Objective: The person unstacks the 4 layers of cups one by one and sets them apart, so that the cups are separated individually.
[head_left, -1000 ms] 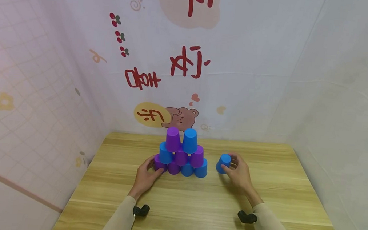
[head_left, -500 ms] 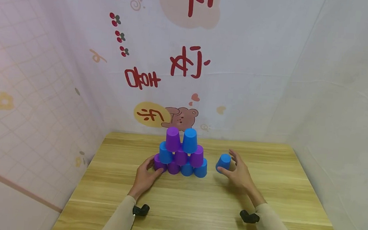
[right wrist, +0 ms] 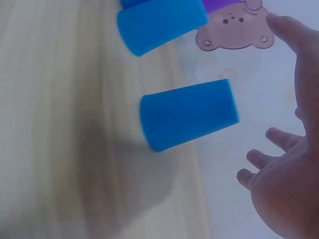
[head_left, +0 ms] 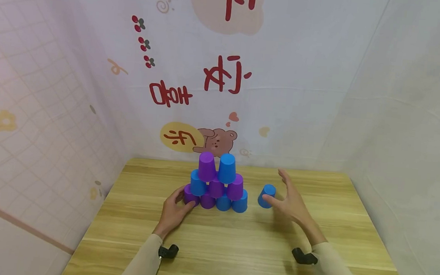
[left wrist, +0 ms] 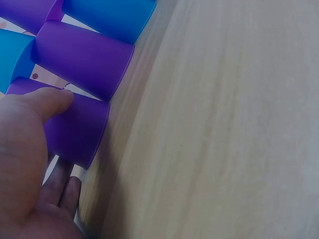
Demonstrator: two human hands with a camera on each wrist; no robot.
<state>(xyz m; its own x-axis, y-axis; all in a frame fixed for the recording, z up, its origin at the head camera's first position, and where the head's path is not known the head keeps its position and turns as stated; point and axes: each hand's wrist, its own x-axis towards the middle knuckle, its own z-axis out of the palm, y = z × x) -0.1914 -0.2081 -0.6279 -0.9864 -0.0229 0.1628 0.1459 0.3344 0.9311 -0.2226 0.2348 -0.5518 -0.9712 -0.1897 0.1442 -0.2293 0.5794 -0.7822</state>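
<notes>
Upside-down cups are stacked in a stepped wall at the table's middle. Its bottom row has several purple and blue cups, its middle row a blue cup (head_left: pixel 198 183) and two purple ones, its top a purple cup (head_left: pixel 207 167) beside a blue cup (head_left: pixel 227 168). My left hand (head_left: pixel 173 210) grips the leftmost bottom purple cup (left wrist: pixel 82 127), thumb in front and fingers around its outer side. To the right of the stack a single blue cup (right wrist: pixel 189 114) stands upside down. My right hand (head_left: pixel 290 203) is spread beside it, fingers apart from it in the right wrist view.
The wood-grain table (head_left: pixel 221 260) meets a white printed cloth wall (head_left: pixel 298 96) behind the stack. More cloth hangs at the left and right sides. A black wrist mount (head_left: pixel 304 256) sits on the right sleeve, another black mount (head_left: pixel 168 251) on the left.
My right hand has let go of the single blue cup, its fingers spreading and drawing back to the right. That cup stays about where it was. The left hand and the stack have not moved.
</notes>
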